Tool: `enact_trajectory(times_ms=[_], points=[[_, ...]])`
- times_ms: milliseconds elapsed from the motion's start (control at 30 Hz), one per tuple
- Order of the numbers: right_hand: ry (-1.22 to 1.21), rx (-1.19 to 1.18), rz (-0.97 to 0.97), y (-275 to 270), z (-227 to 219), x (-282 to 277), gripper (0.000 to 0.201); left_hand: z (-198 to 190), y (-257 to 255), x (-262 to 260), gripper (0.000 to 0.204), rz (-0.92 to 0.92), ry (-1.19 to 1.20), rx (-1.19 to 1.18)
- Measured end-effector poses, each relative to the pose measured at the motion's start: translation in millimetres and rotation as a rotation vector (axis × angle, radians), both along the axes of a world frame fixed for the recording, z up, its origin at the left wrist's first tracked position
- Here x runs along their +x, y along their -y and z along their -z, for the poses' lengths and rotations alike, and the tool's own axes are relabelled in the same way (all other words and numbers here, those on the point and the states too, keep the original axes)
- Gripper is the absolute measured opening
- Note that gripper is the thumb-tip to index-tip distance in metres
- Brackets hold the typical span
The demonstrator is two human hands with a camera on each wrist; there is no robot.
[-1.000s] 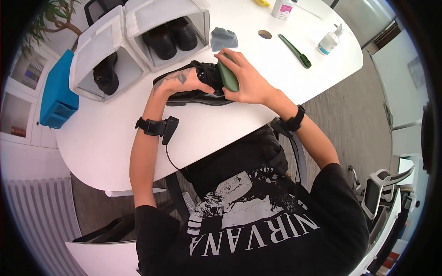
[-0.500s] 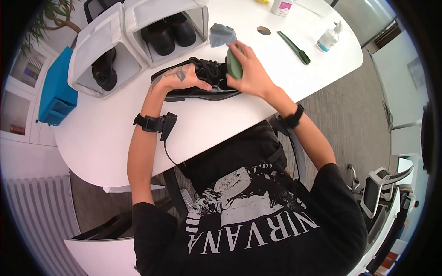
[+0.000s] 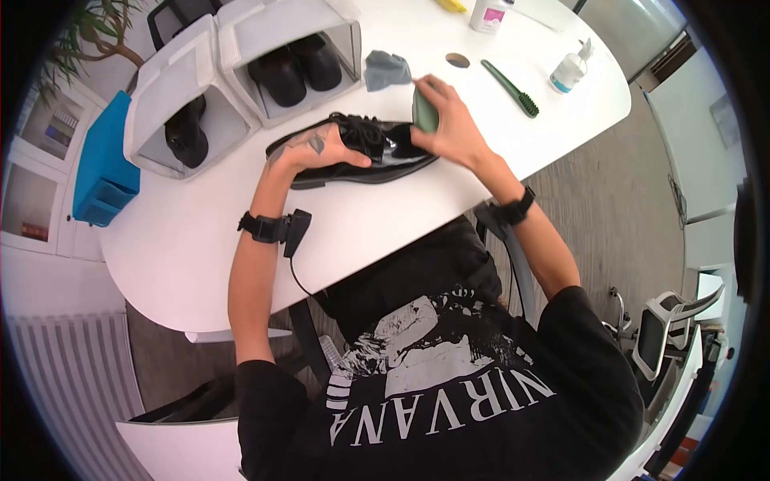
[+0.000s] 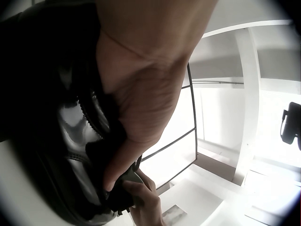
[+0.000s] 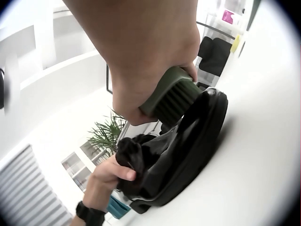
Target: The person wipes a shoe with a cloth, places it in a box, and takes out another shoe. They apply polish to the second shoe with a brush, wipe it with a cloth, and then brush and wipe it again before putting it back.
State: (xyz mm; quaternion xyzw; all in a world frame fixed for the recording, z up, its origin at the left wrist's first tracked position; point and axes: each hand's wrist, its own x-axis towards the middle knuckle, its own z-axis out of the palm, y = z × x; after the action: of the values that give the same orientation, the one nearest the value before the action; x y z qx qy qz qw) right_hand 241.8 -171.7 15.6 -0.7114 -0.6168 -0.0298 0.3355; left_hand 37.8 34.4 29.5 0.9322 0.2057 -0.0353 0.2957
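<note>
A glossy black lace-up shoe (image 3: 399, 167) stands sole down on the white table, toe pointing right. My left hand (image 3: 319, 150) holds it near the heel and opening, thumb along the near side; the other fingers are hidden by the shoe and hand. My right hand (image 3: 455, 127) grips a green-backed shoe brush (image 3: 425, 115) between thumb and fingers over the toe. In the right wrist view the dark bristles of the brush (image 5: 176, 98) face the toe of the shoe (image 5: 188, 141), right at its upper. The left wrist view shows the thumb against the shoe's side.
Two pale shoe boxes (image 3: 233, 50) with black shoes inside stand at the back left, near a blue holder (image 3: 104, 172). A grey cloth (image 3: 387, 70) lies behind the shoe. Farther right are a long green brush (image 3: 510, 88), a pump bottle (image 3: 569, 72) and a white bottle (image 3: 488, 14).
My right hand has moved the brush rightward, from beside the laces to the toe, uncovering the shoe's front. My left hand keeps its hold near the heel.
</note>
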Motion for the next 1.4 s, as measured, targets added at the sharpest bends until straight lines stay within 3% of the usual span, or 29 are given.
enact_trajectory(times_ms=[67,100,167,200,233,267,300,333,367,433,467,600,667,700,767,800,867,967,1033,1133,1233,1300,1367,1400], points=[[-0.031,-0.051,-0.129,18,-11,-17,0.09,15,-6,5,0.064,0.007,0.114,-0.08],[-0.006,-0.084,-0.184,31,-16,-32,0.091,-6,0,5,0.068,-0.076,-0.208,0.036],[0.078,-0.104,-0.22,48,-11,-41,0.091,10,-9,4,0.067,-0.021,-0.072,-0.083],[0.064,-0.051,-0.184,46,-4,-29,0.091,18,-11,3,0.066,0.004,-0.008,-0.144],[0.046,0.001,-0.146,38,2,-13,0.09,-22,9,5,0.056,-0.083,-0.305,0.07],[-0.003,0.039,-0.055,27,2,-1,0.089,10,-5,5,0.054,-0.055,-0.181,-0.069],[-0.102,0.009,0.021,18,-6,6,0.086,5,0,5,0.052,-0.033,-0.047,-0.203],[-0.145,-0.004,0.026,15,-5,11,0.085,-2,3,2,0.046,-0.019,-0.017,-0.223],[-0.185,-0.012,0.031,12,-3,15,0.085,-15,6,4,0.048,-0.048,-0.202,-0.054],[-0.118,-0.036,-0.034,27,-4,2,0.087,1,2,-1,0.056,0.053,0.106,-0.232],[-0.101,-0.034,-0.087,37,-7,-10,0.089,6,-4,2,0.062,0.006,-0.038,-0.235],[-0.062,0.031,0.021,48,10,-9,0.089,10,-9,3,0.055,0.012,-0.018,-0.205],[-0.202,0.01,0.111,32,15,17,0.088,32,-19,4,0.054,0.007,-0.002,-0.315],[-0.297,-0.009,0.134,26,8,25,0.087,22,-13,2,0.063,0.006,0.015,-0.334],[-0.253,0.003,0.093,35,10,27,0.087,0,-5,5,0.074,-0.096,-0.254,0.017],[-0.228,0.01,0.068,41,9,24,0.086,7,-6,-1,0.077,-0.092,-0.096,0.024],[-0.236,-0.041,0.044,63,-3,0,0.085,-15,7,-5,0.08,-0.013,0.065,-0.172],[-0.269,-0.099,-0.004,85,-19,-5,0.085,-13,1,4,0.072,-0.06,-0.262,-0.022],[-0.286,-0.077,-0.052,95,-34,0,0.087,-7,5,1,0.064,-0.001,-0.19,-0.077],[-0.305,0.028,-0.112,96,-63,4,0.091,-9,21,-12,0.051,0.183,0.201,-0.31],[-0.279,-0.124,-0.297,85,-73,-5,0.094,-24,41,-6,0.055,0.211,-0.033,-0.191],[-0.259,-0.17,-0.411,77,-64,-18,0.094,-5,44,-9,0.059,0.196,0.064,-0.211],[-0.232,-0.205,-0.396,72,-70,-30,0.094,3,37,-10,0.061,0.251,0.043,-0.203],[-0.24,-0.196,-0.421,69,-67,-33,0.093,-14,36,-12,0.064,0.336,-0.096,-0.238]])
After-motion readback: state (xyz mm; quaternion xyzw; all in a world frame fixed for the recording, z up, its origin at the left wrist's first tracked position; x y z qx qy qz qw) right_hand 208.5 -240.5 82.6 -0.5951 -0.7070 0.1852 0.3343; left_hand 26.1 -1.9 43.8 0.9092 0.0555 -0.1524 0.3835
